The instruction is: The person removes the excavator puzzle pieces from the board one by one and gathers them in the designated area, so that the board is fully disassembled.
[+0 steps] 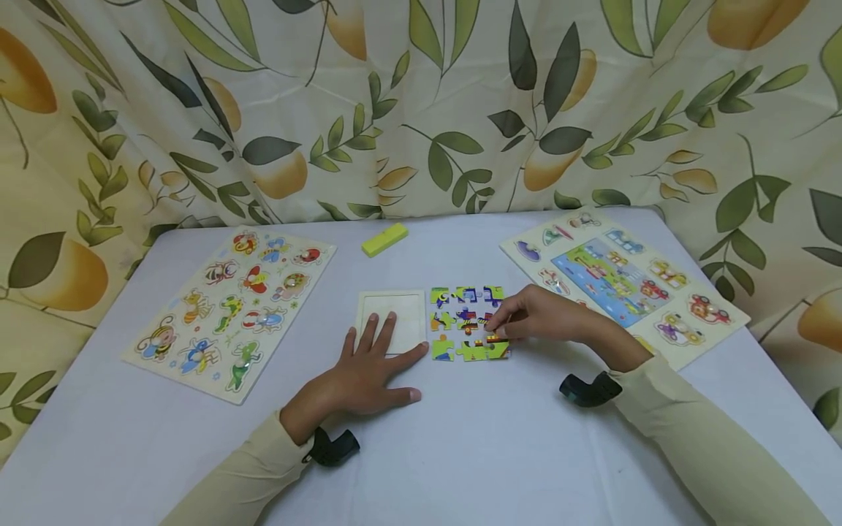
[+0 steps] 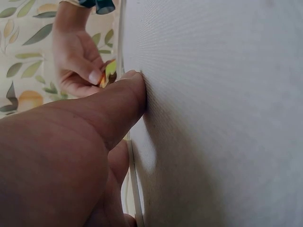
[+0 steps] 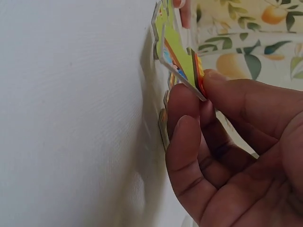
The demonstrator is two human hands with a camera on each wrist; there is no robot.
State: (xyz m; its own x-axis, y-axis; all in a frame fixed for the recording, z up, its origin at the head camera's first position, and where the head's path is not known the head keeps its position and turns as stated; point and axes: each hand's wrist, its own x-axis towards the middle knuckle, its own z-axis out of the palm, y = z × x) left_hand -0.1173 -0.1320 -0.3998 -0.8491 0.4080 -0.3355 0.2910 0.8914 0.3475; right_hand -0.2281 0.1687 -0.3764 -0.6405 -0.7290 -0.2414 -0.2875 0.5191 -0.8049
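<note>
A small white puzzle frame [image 1: 393,301] lies at the middle of the table. My left hand [image 1: 368,372] rests flat with spread fingers, its longer fingertips over the frame and its thumb on the cloth. Several jigsaw pieces [image 1: 468,294], printed green, yellow and purple, sit in loose rows right of the frame. Over their right side, my right hand [image 1: 529,315] pinches a jigsaw piece [image 3: 182,61] between thumb and fingers. That piece is tilted up off the table, green with a red and yellow edge. The left wrist view also shows it in the right hand's fingers.
An insect picture board [image 1: 224,314] lies at the left, and a vehicle picture board [image 1: 684,332] at the right, partly behind the right forearm. A yellow-green block [image 1: 384,239] sits toward the back. Patterned curtain [image 1: 421,109] hangs behind the white tablecloth [image 1: 460,453].
</note>
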